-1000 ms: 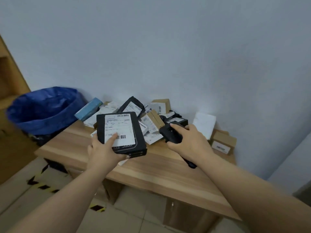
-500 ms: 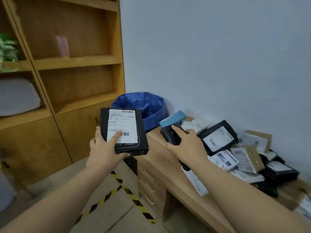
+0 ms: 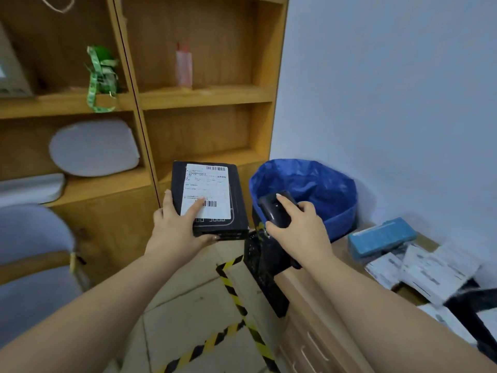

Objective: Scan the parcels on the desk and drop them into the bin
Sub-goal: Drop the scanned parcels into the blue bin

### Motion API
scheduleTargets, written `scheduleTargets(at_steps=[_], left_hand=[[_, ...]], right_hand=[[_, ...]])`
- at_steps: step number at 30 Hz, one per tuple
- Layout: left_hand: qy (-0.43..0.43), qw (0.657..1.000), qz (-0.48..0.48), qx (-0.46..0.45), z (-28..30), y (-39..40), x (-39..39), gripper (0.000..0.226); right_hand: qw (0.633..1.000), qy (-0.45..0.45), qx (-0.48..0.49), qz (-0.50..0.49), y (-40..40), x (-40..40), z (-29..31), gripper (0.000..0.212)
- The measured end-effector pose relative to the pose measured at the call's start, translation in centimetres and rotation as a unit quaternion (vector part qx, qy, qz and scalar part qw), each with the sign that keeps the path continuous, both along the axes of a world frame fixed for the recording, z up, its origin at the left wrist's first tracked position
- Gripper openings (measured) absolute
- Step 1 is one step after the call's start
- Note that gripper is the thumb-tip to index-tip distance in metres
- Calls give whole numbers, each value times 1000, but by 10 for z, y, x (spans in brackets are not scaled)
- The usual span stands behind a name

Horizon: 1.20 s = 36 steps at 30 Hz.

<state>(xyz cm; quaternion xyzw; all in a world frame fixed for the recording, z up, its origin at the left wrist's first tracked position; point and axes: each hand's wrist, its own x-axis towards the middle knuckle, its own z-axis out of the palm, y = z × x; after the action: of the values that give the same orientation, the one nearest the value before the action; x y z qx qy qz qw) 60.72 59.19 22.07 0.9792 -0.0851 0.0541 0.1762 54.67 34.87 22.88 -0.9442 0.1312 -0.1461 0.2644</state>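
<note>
Our left hand [image 3: 176, 228] gripped the black parcel [image 3: 211, 197] at its near corner, thumb flat on the white label [image 3: 207, 193], arm stretched forward, the parcel held in the air just left of the bin [image 3: 306, 189]. Our right hand [image 3: 298, 227] curled round the scanner [image 3: 274, 208], index finger lying along its top, in front of the bin's blue liner. The scanner's handle was hidden by our palm. On the desk [image 3: 304, 286] at right, a blue box [image 3: 380, 236] and blurred parcels [image 3: 430, 273] lay heaped, perhaps overlapping, cut off at the edge.
</note>
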Motion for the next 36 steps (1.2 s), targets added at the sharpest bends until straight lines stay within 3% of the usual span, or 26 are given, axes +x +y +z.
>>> scheduleTargets(at_steps=[14,22,29,36], left_hand=[[5,1000,26,-3,-11,-68,263,90],[-11,998,-58,8,-19,-104,429,92],[-8,974,-223,21,-15,-173,534,89],[27,933,-358,21,-48,-269,551,91]], right_hand=[[1000,1,-8,2,-61,281,-8,71],[997,-22,20,-75,-80,403,-24,71],[969,-21,90,-231,-116,438,-35,69],[923,-4,92,-374,-175,407,-56,71]])
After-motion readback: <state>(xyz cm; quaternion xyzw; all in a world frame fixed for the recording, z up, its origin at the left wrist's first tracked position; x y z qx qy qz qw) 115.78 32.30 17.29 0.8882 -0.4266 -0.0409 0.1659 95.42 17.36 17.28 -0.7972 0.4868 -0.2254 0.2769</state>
